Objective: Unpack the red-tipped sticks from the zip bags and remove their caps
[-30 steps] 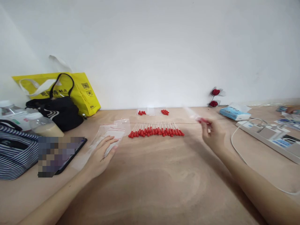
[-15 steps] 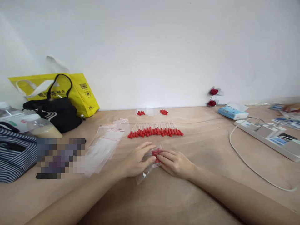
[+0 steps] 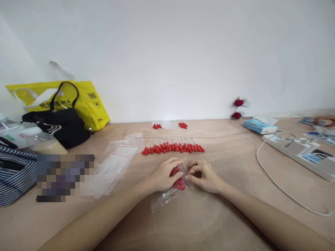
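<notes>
Shifted bag [image 3: 163, 200], slantwise, zip end [image 3: 191, 183] upper-right

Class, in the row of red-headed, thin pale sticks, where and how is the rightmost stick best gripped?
Probably by its rounded red head, the right hand coming from the near right: the head is the thicker, nearer end, the other sticks crowd only its left, and the thin shaft slants away leftward.

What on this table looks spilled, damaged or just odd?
I see nothing spilled or damaged. The loose clear bags lie askew, overlapping at uneven angles, left of the row of red-tipped sticks. A blocky pixelated patch hides part of the table further left.
</notes>
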`<state>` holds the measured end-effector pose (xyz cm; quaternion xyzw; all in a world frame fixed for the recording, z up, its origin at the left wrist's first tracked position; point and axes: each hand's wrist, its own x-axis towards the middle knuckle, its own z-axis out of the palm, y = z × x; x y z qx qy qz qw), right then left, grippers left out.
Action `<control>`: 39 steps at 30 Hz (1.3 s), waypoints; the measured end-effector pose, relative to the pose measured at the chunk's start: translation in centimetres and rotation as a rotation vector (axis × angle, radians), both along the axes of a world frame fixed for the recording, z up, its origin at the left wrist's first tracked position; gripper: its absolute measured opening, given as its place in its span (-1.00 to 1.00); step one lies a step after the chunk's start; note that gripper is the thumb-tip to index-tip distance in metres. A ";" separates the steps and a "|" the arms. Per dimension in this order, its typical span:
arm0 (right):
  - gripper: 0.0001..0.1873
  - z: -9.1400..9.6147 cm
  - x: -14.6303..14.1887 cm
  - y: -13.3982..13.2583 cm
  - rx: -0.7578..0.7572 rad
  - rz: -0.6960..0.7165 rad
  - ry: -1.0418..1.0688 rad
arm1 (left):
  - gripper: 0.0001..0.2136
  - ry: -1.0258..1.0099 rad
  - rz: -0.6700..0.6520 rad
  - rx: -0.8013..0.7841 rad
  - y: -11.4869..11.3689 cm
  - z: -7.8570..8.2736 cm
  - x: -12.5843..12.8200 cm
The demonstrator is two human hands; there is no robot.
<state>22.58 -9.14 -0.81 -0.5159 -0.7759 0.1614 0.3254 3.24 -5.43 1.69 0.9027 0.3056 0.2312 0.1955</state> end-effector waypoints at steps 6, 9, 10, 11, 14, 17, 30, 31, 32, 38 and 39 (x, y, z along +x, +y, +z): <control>-0.82 0.4 -0.8 -0.8 -0.066 -0.056 0.035 | -0.77 0.102 -0.063 0.128 0.9 0.0 0.8; -0.78 0.5 -0.9 -0.8 -0.084 -0.067 0.069 | -0.84 0.095 -0.079 0.221 1.2 0.3 0.9; -0.77 0.5 -0.9 -0.8 -0.086 -0.065 0.076 | -0.86 0.080 -0.094 0.260 1.3 0.3 0.9; -0.76 0.4 -0.9 -0.8 -0.087 -0.062 0.081 | -0.87 0.060 -0.114 0.302 1.4 0.3 0.9; -0.76 0.3 -0.9 -0.8 -0.093 -0.056 0.093 | -0.85 0.013 -0.195 0.420 1.7 0.0 0.9; -0.76 0.2 -0.8 -0.8 -0.085 -0.058 0.096 | -0.80 0.016 -0.251 0.494 2.0 -0.5 0.9; -0.72 0.0 -0.4 -0.6 0.036 0.037 0.080 | -0.77 0.052 -0.283 0.531 2.2 -0.8 1.0; -0.76 0.1 -0.2 -0.4 0.063 0.068 0.070 | -0.77 0.031 -0.281 0.533 2.2 -0.8 0.9; -0.81 0.2 0.1 -0.3 0.108 0.098 0.040 | -0.76 0.016 -0.280 0.534 2.2 -0.8 0.8; -0.89 0.6 1.0 0.2 0.513 0.249 -0.233 | -0.75 0.027 -0.259 0.503 2.1 -0.8 0.4; -0.89 0.5 1.0 0.2 0.549 0.267 -0.249 | -0.75 0.030 -0.260 0.499 2.1 -0.8 0.4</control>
